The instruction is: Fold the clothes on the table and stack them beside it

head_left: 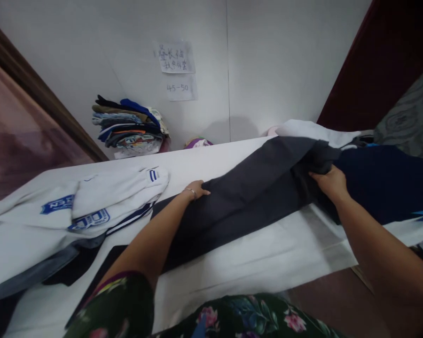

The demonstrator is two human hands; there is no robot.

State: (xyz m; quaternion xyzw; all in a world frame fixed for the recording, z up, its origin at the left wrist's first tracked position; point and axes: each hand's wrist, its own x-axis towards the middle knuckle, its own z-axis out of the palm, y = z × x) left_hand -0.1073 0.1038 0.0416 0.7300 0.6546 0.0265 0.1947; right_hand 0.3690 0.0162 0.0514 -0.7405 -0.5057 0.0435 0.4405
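A pair of dark grey trousers point(246, 192) lies stretched lengthwise across the white table. My right hand point(331, 183) is closed round the bunched dark cloth at the right end and lifts it slightly. At the far edge of the trousers, left of their middle, my left hand point(197, 189) pinches the fabric, with a thin bracelet on the wrist. My left forearm hides part of the cloth's left end.
A white jacket point(120, 192) with blue lettering lies at left, beside dark garments. Folded clothes point(134, 124) are stacked against the wall. Navy cloth point(384, 183) and a white garment point(313, 131) lie at right. Handwritten paper point(178, 58) hangs on the wall. The table's point(246, 263) near edge is close to my body.
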